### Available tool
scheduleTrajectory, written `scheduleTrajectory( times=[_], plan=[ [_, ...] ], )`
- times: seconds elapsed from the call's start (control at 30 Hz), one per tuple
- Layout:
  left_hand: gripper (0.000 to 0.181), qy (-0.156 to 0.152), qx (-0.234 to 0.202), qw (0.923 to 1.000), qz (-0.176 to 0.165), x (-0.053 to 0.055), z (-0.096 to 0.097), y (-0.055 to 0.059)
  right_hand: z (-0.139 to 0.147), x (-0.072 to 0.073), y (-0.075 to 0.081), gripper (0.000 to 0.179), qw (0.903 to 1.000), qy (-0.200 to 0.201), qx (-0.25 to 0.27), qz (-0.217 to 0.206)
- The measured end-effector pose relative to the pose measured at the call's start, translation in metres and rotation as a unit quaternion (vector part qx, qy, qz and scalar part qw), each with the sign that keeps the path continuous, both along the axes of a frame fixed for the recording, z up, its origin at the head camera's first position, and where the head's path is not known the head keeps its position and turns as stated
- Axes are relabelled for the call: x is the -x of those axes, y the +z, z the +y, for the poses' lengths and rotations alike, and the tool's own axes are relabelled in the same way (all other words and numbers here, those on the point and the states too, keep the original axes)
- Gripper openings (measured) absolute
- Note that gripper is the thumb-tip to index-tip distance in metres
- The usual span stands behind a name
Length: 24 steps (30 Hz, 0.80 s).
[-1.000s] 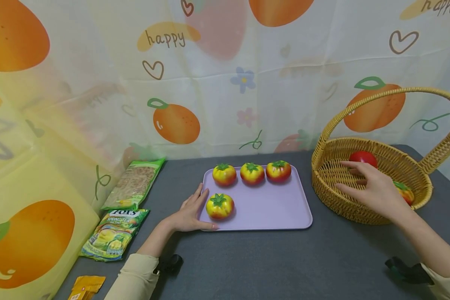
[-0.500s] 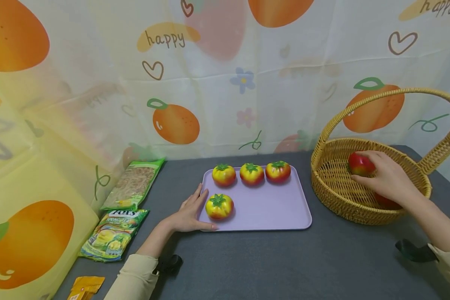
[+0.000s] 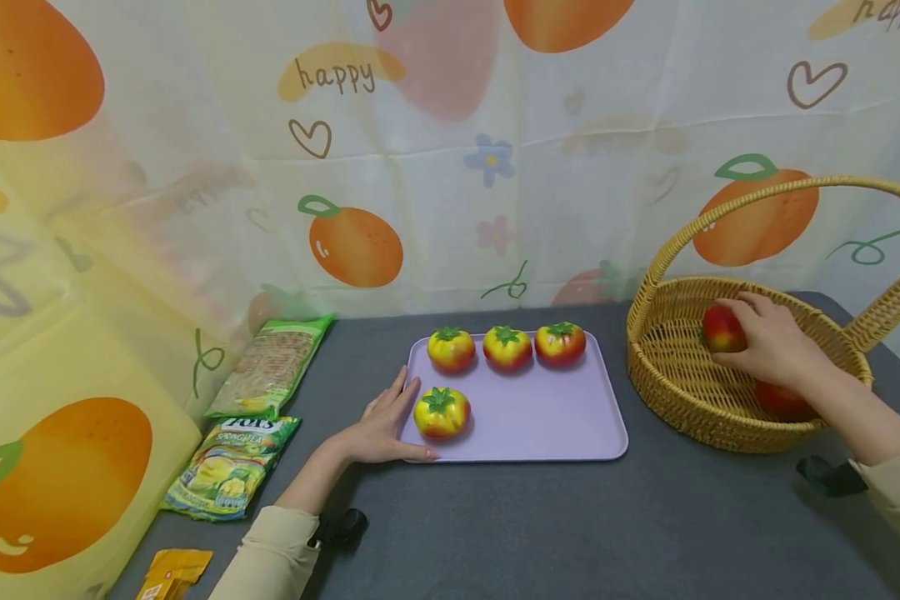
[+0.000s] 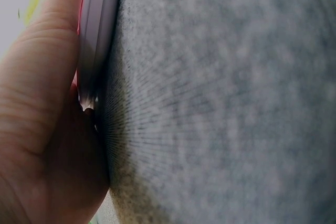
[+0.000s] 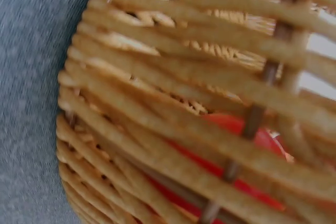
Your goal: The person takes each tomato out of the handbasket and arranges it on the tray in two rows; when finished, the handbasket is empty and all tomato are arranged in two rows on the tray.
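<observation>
My right hand (image 3: pixel 776 342) reaches into the wicker basket (image 3: pixel 708 425) and grips a red tomato (image 3: pixel 722 328), thumb on the near side and fingers over the top. Another red tomato (image 3: pixel 782 400) lies in the basket under that wrist; red shows through the weave (image 5: pixel 220 124) in the right wrist view. At the lilac tray's (image 3: pixel 547 421) front left corner rests my left hand (image 3: pixel 378 429), fingers straight along the left edge and thumb at the front edge. On the tray, three yellow-red tomatoes (image 3: pixel 507 348) form a back row, and one tomato (image 3: pixel 442 412) sits near the left hand.
The basket's tall arched handle (image 3: pixel 795 185) rises over the right forearm. Left of the tray lie a green-edged packet (image 3: pixel 270 367), a Fox's candy bag (image 3: pixel 232 471) and an orange packet (image 3: pixel 172 575). A printed curtain (image 3: pixel 435 192) hangs behind the grey table (image 3: pixel 525 525).
My right hand moved across the inside of the basket, closed round the red tomato and has shifted it slightly. The left hand stays at the tray's corner.
</observation>
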<state>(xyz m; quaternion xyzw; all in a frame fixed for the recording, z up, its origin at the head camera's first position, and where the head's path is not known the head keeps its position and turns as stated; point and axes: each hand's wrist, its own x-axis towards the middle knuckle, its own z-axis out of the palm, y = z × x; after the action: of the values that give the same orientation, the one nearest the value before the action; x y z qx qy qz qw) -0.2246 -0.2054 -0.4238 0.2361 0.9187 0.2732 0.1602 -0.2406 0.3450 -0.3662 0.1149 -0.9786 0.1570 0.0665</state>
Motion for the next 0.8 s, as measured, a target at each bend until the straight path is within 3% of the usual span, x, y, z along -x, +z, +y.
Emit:
scheduleTrajectory(
  times=[0.47, 0.8],
  plan=[
    [0.117, -0.003, -0.002, 1.0, 0.002, 0.0, -0.001, -0.001, 0.007, 0.011, -0.007, 0.087, 0.999, 0.016, -0.009, -0.041],
    [0.119, -0.003, -0.005, 1.0, 0.001, 0.0, 0.0, 0.001, 0.006, 0.013, -0.009, 0.083, 0.9987, 0.035, -0.03, -0.022]
  ],
)
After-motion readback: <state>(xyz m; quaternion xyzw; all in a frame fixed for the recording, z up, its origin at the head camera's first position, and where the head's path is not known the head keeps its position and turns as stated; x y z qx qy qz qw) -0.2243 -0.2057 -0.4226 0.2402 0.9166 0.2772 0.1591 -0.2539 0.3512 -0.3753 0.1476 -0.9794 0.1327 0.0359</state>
